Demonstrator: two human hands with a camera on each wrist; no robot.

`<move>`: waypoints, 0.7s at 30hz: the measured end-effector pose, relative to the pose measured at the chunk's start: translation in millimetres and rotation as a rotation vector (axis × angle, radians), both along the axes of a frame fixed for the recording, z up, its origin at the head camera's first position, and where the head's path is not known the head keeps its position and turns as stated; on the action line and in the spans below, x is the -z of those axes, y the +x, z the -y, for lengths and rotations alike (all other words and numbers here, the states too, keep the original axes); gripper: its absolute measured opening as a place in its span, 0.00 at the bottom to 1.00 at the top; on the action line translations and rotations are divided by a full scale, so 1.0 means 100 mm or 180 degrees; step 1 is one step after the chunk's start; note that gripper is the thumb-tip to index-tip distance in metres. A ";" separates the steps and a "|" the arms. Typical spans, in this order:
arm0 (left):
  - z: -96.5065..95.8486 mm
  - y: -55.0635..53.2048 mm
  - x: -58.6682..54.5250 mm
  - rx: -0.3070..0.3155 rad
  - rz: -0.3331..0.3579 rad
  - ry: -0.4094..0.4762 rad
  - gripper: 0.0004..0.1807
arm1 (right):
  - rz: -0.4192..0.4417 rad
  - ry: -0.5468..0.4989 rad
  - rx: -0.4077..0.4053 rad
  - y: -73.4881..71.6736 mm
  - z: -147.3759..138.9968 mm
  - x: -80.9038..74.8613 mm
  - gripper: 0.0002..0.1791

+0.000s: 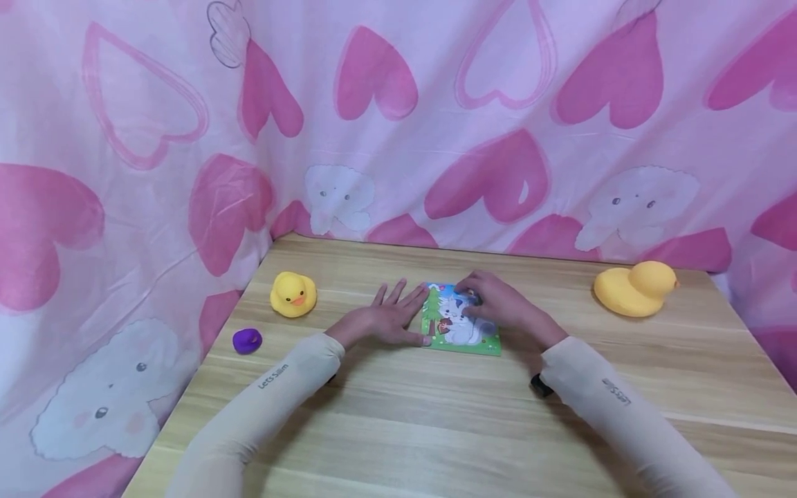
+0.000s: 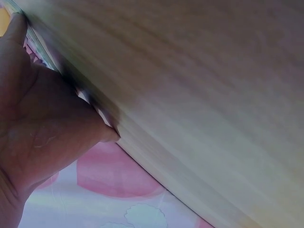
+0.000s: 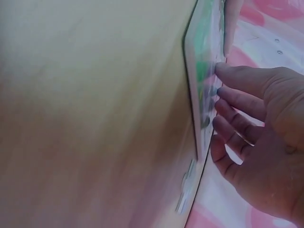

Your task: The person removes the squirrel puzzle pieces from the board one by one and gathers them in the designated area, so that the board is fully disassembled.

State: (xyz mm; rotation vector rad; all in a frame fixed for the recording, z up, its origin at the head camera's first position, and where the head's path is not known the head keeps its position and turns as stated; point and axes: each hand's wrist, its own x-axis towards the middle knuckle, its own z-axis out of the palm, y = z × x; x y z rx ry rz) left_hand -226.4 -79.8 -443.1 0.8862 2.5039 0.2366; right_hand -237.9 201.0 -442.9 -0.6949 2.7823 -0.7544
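A square picture board (image 1: 461,332) with a white cartoon squirrel, a green tree and grass lies on the wooden table. My left hand (image 1: 392,321) rests spread at its left side, thumb and fingertips along the edge. Over the board's upper right part is my right hand (image 1: 495,301), its loosely bent fingertips touching the picture surface (image 3: 207,71) in the right wrist view. Beside the fingers a dark patch (image 1: 473,297) shows on the board, partly covered by the hand. A small flat piece (image 3: 186,185) lies on the table past the board's end.
A yellow rubber duck (image 1: 293,295) and a small purple toy (image 1: 247,340) stand at the left of the table (image 1: 398,422). Toward the back right sits a larger yellow duck (image 1: 635,289). A pink heart-patterned curtain (image 1: 398,152) hangs behind and beside the table.
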 end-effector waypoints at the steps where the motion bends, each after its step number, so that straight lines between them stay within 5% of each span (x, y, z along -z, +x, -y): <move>1: 0.00 0.00 0.00 -0.0002 0.0008 0.0000 0.60 | 0.0015 0.0011 0.0010 0.00 0.01 -0.01 0.25; 10: 0.00 -0.02 0.02 -0.0009 0.0012 -0.0016 0.60 | 0.0221 0.0234 0.0212 -0.08 0.10 -0.07 0.27; 21: -0.01 -0.02 0.04 -0.0031 0.0015 -0.0003 0.60 | 0.0314 0.0196 0.0147 -0.19 0.12 -0.08 0.24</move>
